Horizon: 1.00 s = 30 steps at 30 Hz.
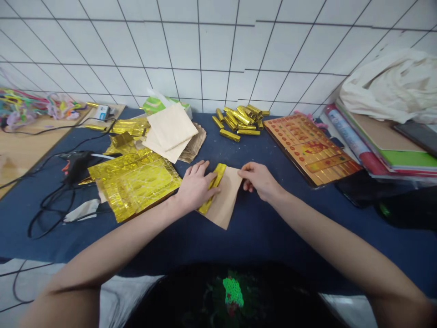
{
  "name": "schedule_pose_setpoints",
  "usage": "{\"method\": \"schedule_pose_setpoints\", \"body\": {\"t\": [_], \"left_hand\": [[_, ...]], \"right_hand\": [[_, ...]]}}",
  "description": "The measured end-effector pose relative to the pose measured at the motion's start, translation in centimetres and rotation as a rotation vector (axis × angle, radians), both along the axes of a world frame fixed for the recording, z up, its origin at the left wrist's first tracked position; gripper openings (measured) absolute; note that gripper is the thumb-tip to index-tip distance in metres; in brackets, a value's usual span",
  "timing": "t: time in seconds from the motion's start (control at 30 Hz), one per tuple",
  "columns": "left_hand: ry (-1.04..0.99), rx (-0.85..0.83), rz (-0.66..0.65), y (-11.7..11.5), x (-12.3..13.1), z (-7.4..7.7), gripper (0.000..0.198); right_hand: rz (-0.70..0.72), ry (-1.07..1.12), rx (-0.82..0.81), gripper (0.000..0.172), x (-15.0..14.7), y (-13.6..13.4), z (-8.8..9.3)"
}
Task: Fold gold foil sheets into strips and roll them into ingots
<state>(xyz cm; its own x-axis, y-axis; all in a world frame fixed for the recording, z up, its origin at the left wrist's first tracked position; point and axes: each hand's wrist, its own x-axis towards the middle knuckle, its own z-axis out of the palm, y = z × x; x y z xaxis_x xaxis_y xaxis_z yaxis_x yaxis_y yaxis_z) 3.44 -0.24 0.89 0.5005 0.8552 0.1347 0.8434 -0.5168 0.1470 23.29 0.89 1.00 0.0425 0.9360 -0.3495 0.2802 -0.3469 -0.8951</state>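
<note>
A tan paper sheet point(227, 200) lies on the blue table cloth point(259, 228) in front of me, with a gold foil fold point(214, 184) along its left edge. My left hand point(195, 186) lies flat on that gold fold, fingers stretched out and pressing it down. My right hand point(258, 180) pinches the sheet's upper right corner with curled fingers. A pile of finished gold foil rolls point(239, 120) lies further back on the cloth.
A stack of gold foil sheets point(133, 182) lies at left, tan sheets point(170, 130) behind it. A black glue gun point(77, 164) with cables rests far left. An orange-gold printed stack point(309, 148) and books point(382, 141) sit at right.
</note>
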Motion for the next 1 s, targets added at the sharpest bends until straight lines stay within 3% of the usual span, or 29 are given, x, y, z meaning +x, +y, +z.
{"method": "schedule_pose_setpoints", "body": {"t": [0.1,0.2,0.27,0.43,0.57,0.7,0.83,1.0], "left_hand": [[0.042,-0.059,0.096,0.1,0.9,0.2,0.060],[0.065,-0.125,0.121,0.2,1.3,0.5,0.046],[0.038,-0.189,0.095,0.3,1.1,0.7,0.033],[-0.191,-0.358,0.016,0.6,0.4,0.7,0.013],[-0.424,-0.433,0.044,0.8,0.1,0.7,0.011],[-0.592,-0.575,0.058,1.4,-0.3,1.2,0.022],[-0.616,-0.727,0.014,1.8,-0.8,1.3,0.039],[-0.643,-0.782,0.009,2.1,-1.1,0.4,0.041]], "right_hand": [[0.123,-0.102,0.058,0.014,1.4,-1.6,-0.1],[0.346,-0.210,0.177,0.014,2.6,-1.7,0.1],[0.415,-0.197,0.177,0.013,2.8,-1.1,0.3],[0.363,-0.065,0.125,0.038,1.8,0.7,0.9],[0.462,0.020,0.073,0.033,0.7,0.8,0.9],[0.373,0.144,0.033,0.035,0.4,0.5,0.4],[0.311,0.164,0.094,0.032,0.5,0.4,-0.1],[0.380,0.196,0.149,0.025,0.6,0.4,-0.3]]}}
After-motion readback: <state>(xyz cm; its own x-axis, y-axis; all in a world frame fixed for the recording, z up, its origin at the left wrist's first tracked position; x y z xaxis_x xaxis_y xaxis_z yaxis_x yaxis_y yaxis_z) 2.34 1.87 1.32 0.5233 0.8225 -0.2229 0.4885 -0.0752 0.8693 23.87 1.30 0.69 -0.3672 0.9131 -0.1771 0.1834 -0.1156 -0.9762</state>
